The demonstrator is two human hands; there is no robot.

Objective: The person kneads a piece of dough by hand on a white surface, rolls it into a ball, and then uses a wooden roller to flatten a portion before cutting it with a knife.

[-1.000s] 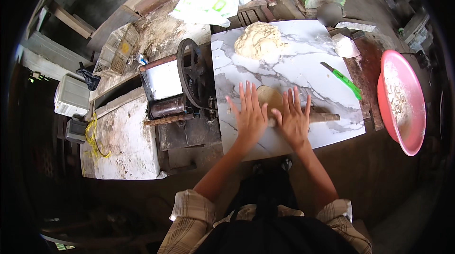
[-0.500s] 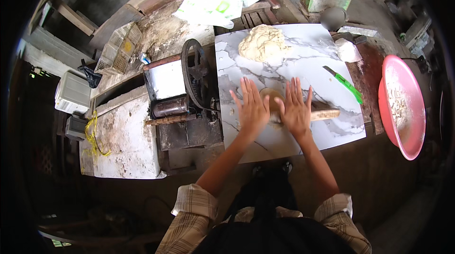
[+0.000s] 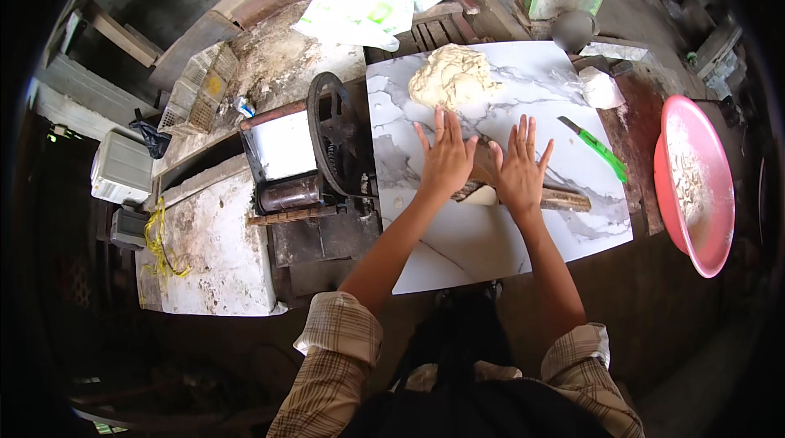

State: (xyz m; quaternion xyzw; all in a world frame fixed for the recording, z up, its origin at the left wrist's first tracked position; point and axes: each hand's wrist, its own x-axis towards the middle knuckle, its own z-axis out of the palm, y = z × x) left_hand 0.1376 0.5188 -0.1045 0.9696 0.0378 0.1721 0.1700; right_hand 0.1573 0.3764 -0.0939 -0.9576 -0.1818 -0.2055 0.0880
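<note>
Both my hands lie flat with fingers stretched and spread, at the middle of a white marble-patterned board (image 3: 433,246). My left hand (image 3: 446,163) points toward a large lump of pale dough (image 3: 450,78) at the board's far side. Beside it, my right hand (image 3: 518,178) rests by a wooden rolling pin (image 3: 566,199), whose end sticks out to the right. A small pale piece of dough (image 3: 481,196) shows between my wrists; its rest is hidden. What lies right under my palms cannot be made out. A green-handled cutter knife (image 3: 601,153) lies farther right.
A pink basin (image 3: 721,184) with floury contents stands right of the board. Left is a machine with a dark handwheel (image 3: 329,135) and roller. Behind are a white printed sack (image 3: 372,8) and a plastic basket (image 3: 199,88). A small white bag (image 3: 600,88) sits at the far right corner.
My hands have slid forward on the board, toward the dough lump. The small pale dough piece now shows between my wrists. My fingers stay stretched out.
</note>
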